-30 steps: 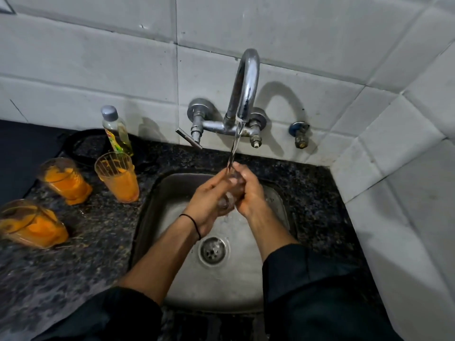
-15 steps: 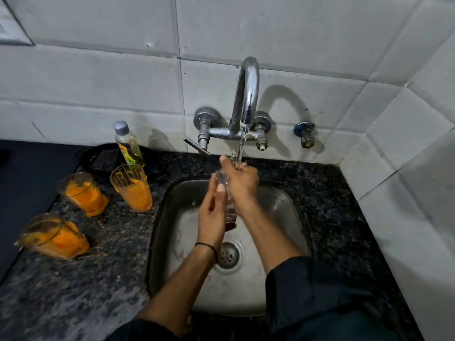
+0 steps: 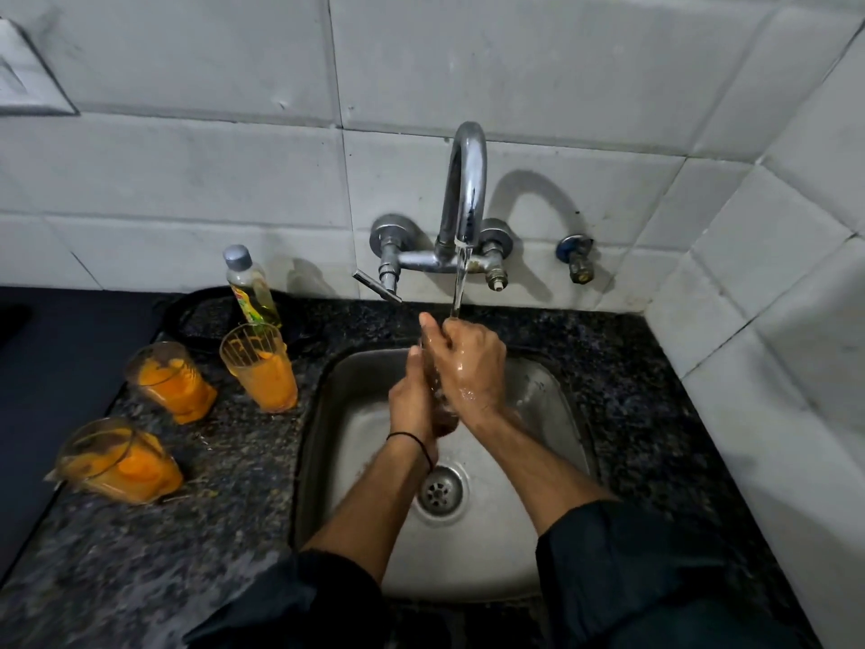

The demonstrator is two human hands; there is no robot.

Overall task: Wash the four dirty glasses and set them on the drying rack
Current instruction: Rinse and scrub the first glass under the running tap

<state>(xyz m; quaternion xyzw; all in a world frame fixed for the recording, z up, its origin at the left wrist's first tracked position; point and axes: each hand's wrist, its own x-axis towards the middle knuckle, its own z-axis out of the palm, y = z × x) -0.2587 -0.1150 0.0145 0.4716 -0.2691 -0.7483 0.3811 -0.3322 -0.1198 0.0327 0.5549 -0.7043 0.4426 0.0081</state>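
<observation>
Over the steel sink (image 3: pixel 552 405), both hands hold one clear glass (image 3: pixel 442 414) upright under the running tap (image 3: pixel 465 199). My right hand (image 3: pixel 472 367) grips its upper part with wet fingers curled round it. My left hand (image 3: pixel 414 400) lies along its left side and lower part. Most of the glass is hidden between the hands. Three dirty glasses with orange residue stand on the dark granite counter to the left: one by the sink (image 3: pixel 260 367), one further left (image 3: pixel 171 381), one nearest me (image 3: pixel 117 459).
A small bottle of yellow liquid (image 3: pixel 250 288) stands behind the glasses near the wall. A black round object (image 3: pixel 201 316) lies beside it. The drain (image 3: pixel 440 489) sits in the sink's middle. A tiled wall corner closes the right side. No drying rack is in view.
The glass went from lying low between my hands to upright under the stream. My right hand rose to its top, my left slid down its side. The view tilted upward.
</observation>
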